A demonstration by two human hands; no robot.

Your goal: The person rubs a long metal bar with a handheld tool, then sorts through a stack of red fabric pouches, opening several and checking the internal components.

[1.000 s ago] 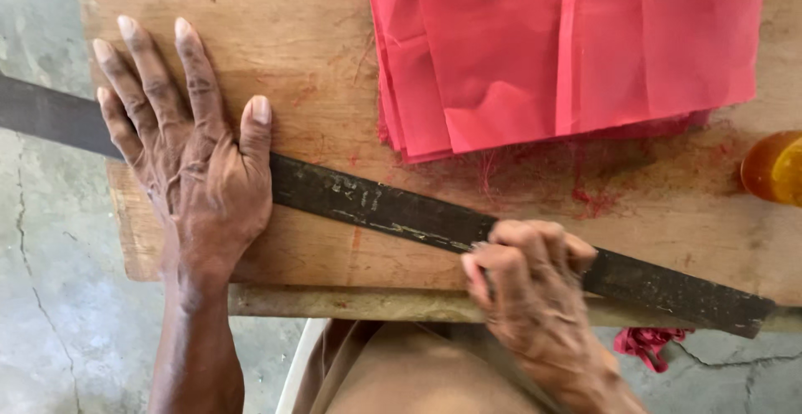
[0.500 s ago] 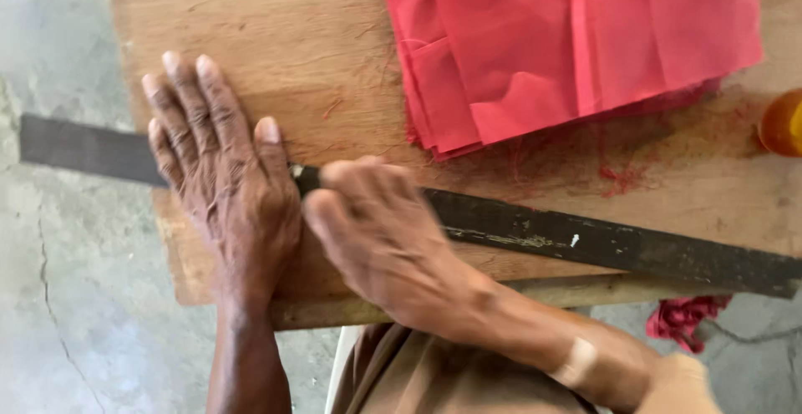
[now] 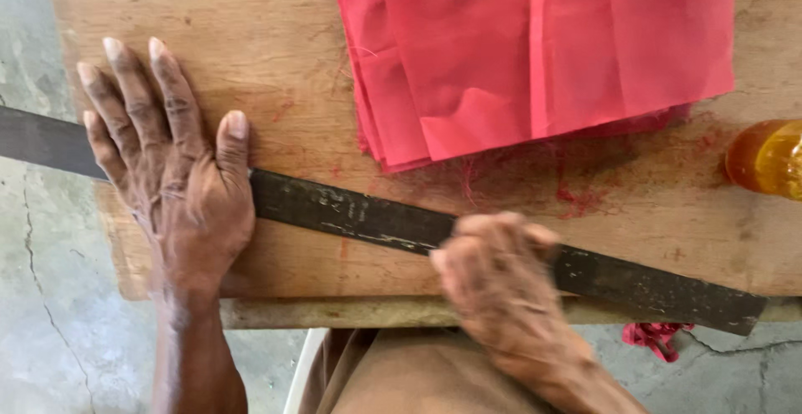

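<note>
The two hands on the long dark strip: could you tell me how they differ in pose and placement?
The left hand lies flat with fingers spread, palm pressing the long dark metal strip near its left end. The right hand is curled, knuckles up, on the strip right of its middle. The left hand reaches further up the wooden board; the right hand sits close to the board's near edge and looks slightly blurred. Both touch the strip, and neither touches the red cloth stack.
</note>
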